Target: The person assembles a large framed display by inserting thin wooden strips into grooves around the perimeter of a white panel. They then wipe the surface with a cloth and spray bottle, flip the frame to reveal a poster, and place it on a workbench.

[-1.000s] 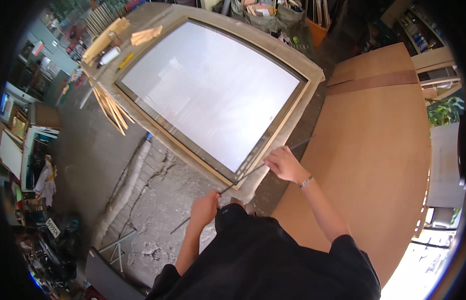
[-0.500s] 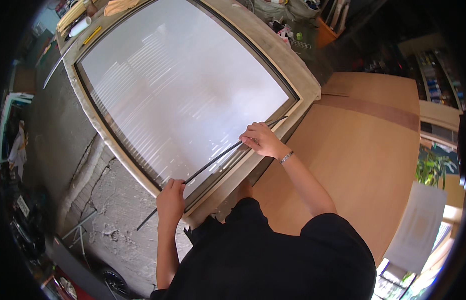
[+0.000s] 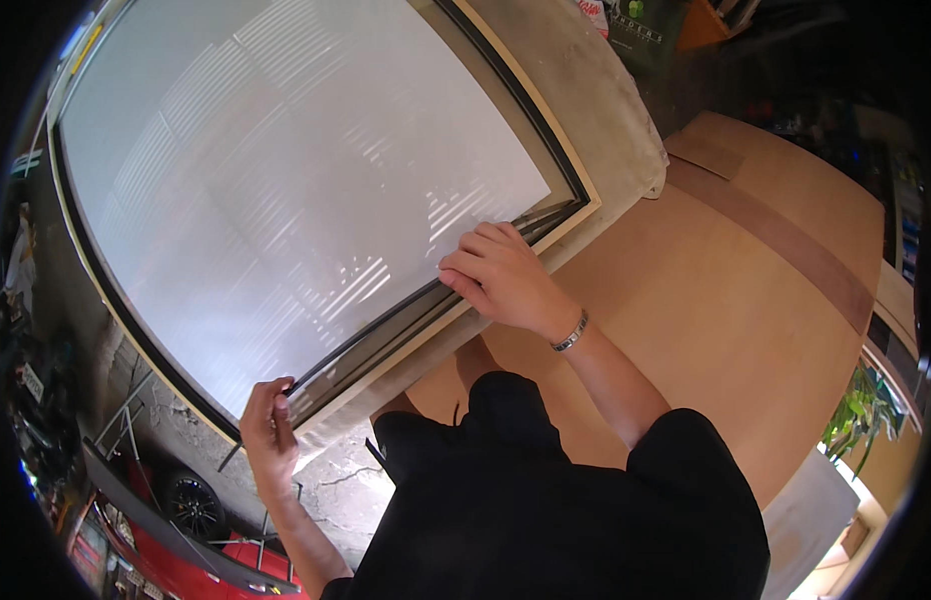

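A large pane [image 3: 306, 190] with a pale, reflective face lies in a light wooden frame [image 3: 576, 226] with dark inner edges. Along its near side runs a thin black strip [image 3: 376, 328], which both my hands hold. At the near left corner, my left hand [image 3: 268, 425] pinches the strip between thumb and fingers, and a short end sticks out beyond it. Farther right, my right hand [image 3: 511, 280] is closed on the strip with its fingertips over the pane's near edge. The strip's far right end lies close to the frame's right corner.
The frame rests on a cloth-covered table [image 3: 596, 100]. A big plywood-coloured board [image 3: 706, 300] lies to the right. Down at the left are a red car [image 3: 146, 555] and metal stand legs [image 3: 121, 420]. A green plant [image 3: 866, 405] is at the far right.
My view has moved closer to the pane's near edge. Both hands still hold the strip, which now lies lower along that edge; its right end no longer sticks out past the frame.
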Available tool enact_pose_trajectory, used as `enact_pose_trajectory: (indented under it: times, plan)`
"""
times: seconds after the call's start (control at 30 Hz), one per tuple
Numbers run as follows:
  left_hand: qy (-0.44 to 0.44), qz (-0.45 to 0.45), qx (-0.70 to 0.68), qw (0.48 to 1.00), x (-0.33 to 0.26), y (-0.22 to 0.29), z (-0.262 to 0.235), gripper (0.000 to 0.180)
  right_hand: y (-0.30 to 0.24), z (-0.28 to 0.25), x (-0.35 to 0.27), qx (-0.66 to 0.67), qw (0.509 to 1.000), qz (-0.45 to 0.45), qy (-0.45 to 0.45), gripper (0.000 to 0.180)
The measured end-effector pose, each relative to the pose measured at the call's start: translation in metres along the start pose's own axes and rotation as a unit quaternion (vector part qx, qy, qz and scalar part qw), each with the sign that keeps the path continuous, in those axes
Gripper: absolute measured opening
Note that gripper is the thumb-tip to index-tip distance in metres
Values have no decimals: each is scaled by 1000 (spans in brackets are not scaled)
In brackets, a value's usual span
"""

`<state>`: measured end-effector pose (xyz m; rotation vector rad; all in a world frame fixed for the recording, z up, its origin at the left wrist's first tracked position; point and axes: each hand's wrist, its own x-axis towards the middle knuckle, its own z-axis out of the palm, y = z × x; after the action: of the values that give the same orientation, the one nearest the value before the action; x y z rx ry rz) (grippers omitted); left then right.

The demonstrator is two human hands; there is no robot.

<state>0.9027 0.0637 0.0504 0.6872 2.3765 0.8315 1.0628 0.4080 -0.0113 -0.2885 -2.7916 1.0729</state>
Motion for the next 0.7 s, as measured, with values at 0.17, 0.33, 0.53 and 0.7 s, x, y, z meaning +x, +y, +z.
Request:
enact_pose_trajectory:
  times: [0.17,0.33,0.53,0.7]
  plan:
    - [-9,51,34,998,5,4,8,18,11,2,-2,6,1000,0,-4,12]
    - [-4,58,17,998,9,-6,19,29,16,5,-6,18,999,-4,30,12]
    - [62,56,-2,997,0,-28,44,35,32,-23,-22,-98,995,21,27,26]
    - [128,53,86,987,2,-37,64,28,59,-45,-32,-129,990,46,25,35]
